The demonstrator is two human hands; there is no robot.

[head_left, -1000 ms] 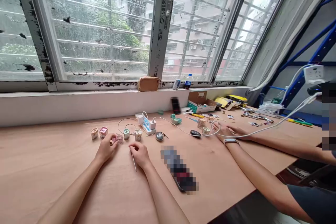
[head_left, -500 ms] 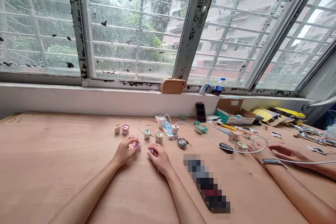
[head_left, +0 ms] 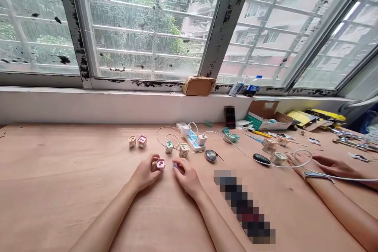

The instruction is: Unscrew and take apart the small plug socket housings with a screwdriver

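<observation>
My left hand [head_left: 145, 175] is closed around a small pink-topped hexagonal box [head_left: 160, 163], its patterned top facing up. Between the thumb and fingers of my right hand [head_left: 189, 178] is a small purplish-blue piece [head_left: 175, 164], mostly covered, so its kind is unclear. A narrow gap separates the two hands. Beyond my left hand stand a brown-topped little box [head_left: 132, 141] and another pink-topped one [head_left: 142, 141]. Past my right hand are a green-topped box [head_left: 169, 147] and a pale yellow-topped box [head_left: 184, 150], apart from my fingers.
A white power strip [head_left: 190, 139] with plugged chargers and looping cable lies behind. To the right are a round dark object [head_left: 210, 155], a black mouse-shaped object [head_left: 261, 159] and a blurred-out long object [head_left: 245, 208]. A co-worker's hands [head_left: 297, 164] rest farther right, near an open carton [head_left: 271, 122].
My left hand has turned the pink-topped box so its top shows more clearly. The view has shifted slightly; my right hand still pinches the purplish piece.
</observation>
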